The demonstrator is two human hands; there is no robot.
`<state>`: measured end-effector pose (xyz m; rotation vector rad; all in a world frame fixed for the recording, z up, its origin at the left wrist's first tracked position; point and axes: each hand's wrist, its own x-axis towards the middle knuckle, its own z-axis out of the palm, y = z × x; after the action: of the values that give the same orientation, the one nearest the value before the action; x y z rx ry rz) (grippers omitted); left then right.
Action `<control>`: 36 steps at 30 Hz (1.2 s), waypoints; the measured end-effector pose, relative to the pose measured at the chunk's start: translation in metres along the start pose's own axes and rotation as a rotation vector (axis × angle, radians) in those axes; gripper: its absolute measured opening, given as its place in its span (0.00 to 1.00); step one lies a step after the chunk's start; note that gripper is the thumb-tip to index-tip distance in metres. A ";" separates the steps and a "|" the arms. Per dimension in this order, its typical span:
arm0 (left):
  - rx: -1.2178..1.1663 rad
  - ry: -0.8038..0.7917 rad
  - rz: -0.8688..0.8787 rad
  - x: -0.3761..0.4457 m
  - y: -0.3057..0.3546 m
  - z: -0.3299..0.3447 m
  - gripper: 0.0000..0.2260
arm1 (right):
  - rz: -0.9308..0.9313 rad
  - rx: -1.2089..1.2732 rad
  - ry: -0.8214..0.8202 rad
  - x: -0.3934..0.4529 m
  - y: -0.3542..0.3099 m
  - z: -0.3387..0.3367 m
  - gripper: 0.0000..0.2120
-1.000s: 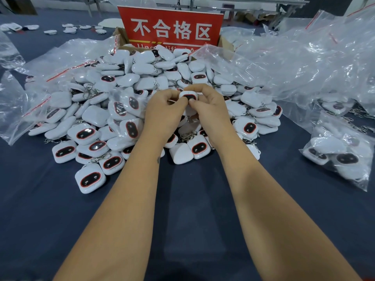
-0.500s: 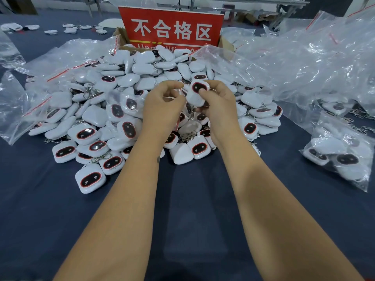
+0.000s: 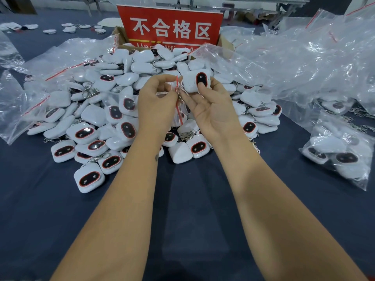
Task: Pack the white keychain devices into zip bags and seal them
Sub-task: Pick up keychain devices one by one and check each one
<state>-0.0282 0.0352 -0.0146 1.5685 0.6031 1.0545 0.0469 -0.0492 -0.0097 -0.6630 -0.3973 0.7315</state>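
Right hand (image 3: 213, 110) pinched a white keychain device (image 3: 195, 81) above the device pile (image 3: 113, 110), left hand (image 3: 157, 104) fingers clamped on a small zip bag (image 3: 174, 92) just left, blue table (image 3: 182, 199).

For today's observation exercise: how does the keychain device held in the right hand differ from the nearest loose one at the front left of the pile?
The held device is lifted above the pile, pinched by the right hand; the front-left device lies on the dark table. The held device's oval screen stands upright; the front-left one's runs sideways. The held one's clip hangs by the zip bag that the left hand holds. Both are white with red-rimmed black screens.
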 end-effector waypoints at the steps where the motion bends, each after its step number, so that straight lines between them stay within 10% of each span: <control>1: -0.013 0.010 -0.002 0.000 0.001 0.000 0.14 | 0.002 -0.013 0.006 0.000 0.000 0.000 0.18; 36: -0.163 0.152 0.243 -0.010 0.013 0.001 0.10 | -0.165 -0.961 -0.003 -0.003 0.016 0.008 0.05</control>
<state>-0.0341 0.0228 -0.0052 1.4521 0.4228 1.3799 0.0322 -0.0392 -0.0148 -1.5072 -0.8080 0.3480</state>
